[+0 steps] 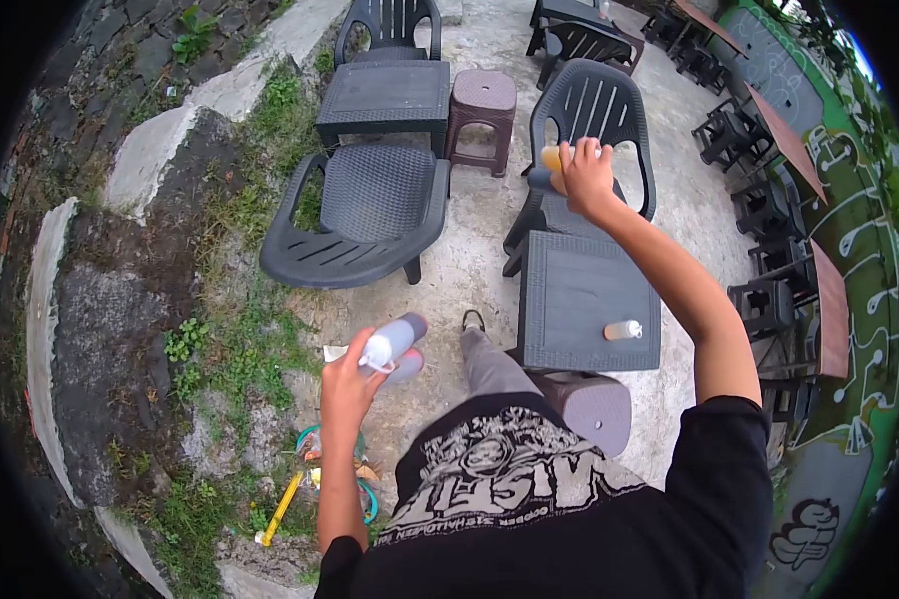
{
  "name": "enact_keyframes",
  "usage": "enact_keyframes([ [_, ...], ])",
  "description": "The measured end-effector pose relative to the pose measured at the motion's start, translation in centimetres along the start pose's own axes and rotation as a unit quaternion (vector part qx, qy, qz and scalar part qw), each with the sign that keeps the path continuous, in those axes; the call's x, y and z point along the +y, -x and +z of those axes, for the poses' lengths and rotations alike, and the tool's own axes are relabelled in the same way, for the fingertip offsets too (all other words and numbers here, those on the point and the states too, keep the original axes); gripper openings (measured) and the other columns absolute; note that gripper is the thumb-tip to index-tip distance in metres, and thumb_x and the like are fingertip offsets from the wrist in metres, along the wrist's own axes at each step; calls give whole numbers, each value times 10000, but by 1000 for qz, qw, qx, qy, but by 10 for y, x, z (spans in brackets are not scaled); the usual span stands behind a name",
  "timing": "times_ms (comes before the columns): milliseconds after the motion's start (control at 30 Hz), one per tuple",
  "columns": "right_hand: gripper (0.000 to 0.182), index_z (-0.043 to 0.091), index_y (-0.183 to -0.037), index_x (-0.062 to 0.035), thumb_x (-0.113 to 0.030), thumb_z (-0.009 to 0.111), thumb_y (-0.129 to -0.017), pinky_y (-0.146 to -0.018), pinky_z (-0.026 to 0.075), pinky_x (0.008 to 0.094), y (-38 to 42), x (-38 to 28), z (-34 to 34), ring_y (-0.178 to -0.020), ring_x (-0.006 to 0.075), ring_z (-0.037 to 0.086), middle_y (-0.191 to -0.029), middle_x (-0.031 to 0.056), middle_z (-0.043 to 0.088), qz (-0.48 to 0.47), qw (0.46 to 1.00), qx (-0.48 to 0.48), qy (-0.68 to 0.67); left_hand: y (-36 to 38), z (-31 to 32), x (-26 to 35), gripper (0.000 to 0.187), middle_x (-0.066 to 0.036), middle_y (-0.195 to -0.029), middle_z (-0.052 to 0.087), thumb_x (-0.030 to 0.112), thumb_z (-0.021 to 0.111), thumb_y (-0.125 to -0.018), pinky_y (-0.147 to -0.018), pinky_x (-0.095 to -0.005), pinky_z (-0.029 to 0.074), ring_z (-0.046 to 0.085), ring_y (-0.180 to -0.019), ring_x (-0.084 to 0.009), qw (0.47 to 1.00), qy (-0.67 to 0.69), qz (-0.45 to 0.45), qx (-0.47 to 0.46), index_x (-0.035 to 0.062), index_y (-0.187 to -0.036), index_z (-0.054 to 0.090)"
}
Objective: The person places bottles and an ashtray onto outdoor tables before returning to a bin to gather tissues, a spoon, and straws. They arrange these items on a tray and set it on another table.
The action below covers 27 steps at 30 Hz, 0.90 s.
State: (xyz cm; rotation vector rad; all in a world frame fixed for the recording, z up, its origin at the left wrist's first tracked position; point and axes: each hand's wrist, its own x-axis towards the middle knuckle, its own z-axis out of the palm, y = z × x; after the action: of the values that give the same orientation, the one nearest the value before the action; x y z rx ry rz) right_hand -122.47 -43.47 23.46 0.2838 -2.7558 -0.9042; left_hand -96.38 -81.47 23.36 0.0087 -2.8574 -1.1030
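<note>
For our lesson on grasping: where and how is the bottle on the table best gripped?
Probably grip the bottle around its rounded body, not the narrower white tip, coming from the near side: the tip points right, and the bottle sits towards the near edge of the table.

A dark armchair (375, 200) stands near weeds (185, 339); black stools (766, 307), probably, line the right.

Squeeze bottles (394, 339) look like smooth, semi-clear plastic with a bit of shine. The armchair (375, 200) is matt plastic moulded like wicker, and the low table (574, 285) looks like plastic too, pretty dull, woven-look edge. Concrete floor (477, 225) is rough and blotchy. The person's tee (589, 544) is just matt cloth.
</note>
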Motion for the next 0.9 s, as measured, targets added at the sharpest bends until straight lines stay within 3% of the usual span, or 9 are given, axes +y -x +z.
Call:
enact_keyframes([
  [100,667,456,-1212,-26,-246,717,-638,-868,331,495,-92,4,11,-1074,334,450,-1102,186,529,-7,999,52,7,-71,25,8,549,-186,-790,667,147,810,-658,-491,-345,521,675,-645,-240,997,45,-57,8,86,-1157,590],
  [133,686,452,-1220,-24,-241,723,-629,-870,331,496,-117,2,9,-1078,335,448,-1110,186,527,-13,996,91,14,-89,30,13,550,-210,-809,657,160,798,-669,-569,-384,511,664,-709,-309,995,49,-91,9,89,-1167,576],
  [167,731,436,-1253,-26,-247,731,-622,-877,330,506,-144,3,6,-1099,345,441,-1138,191,520,-40,999,-14,-2,-102,32,16,552,-235,-828,648,174,787,-679,-646,-423,502,653,-773,-378,990,52,-130,7,92,-1177,562],
  [267,861,395,-1244,-31,-241,786,-506,-865,352,481,-228,-10,32,-1093,342,442,-1148,206,485,-58,997,43,-3,-141,39,13,538,-232,-825,650,160,779,-684,-653,-409,507,665,-777,-358,977,97,-183,47,85,-1174,571],
  [333,836,392,-1242,-29,-233,772,-526,-861,353,480,-281,-20,38,-1089,343,444,-1146,208,486,-75,996,38,-4,-174,39,4,532,-231,-821,652,153,770,-690,-658,-403,509,668,-782,-350,974,110,-188,64,86,-1179,570],
  [400,810,400,-1229,-34,-236,767,-536,-858,352,479,-325,-36,49,-1092,342,445,-1144,207,489,-82,995,50,-3,-201,39,-5,559,-174,-820,671,127,787,-664,-443,-329,552,665,-628,-214,972,108,-189,86,92,-1181,577],
  [533,800,406,-1225,-40,-278,772,-555,-863,351,492,-400,-63,58,-1108,337,442,-1138,196,500,-106,994,22,-23,-265,39,-35,570,-198,-808,662,152,787,-669,-420,-346,512,669,-600,-250,978,61,-176,89,101,-1192,566],
  [700,837,409,-1244,-45,-326,789,-554,-914,352,509,-487,-98,80,-1140,338,436,-1159,195,503,-129,990,-54,-12,-336,22,-48,556,-235,-872,650,181,795,-679,-691,-421,513,655,-841,-377,975,54,-212,42,92,-1176,561],
  [900,840,410,-1250,-46,-315,792,-552,-918,351,507,-593,-141,138,-1161,338,429,-1179,188,497,-163,983,-83,-17,-406,34,-67,579,-231,-875,638,132,765,-701,-639,-453,490,632,-821,-398,971,17,-234,37,125,-1218,505],
])
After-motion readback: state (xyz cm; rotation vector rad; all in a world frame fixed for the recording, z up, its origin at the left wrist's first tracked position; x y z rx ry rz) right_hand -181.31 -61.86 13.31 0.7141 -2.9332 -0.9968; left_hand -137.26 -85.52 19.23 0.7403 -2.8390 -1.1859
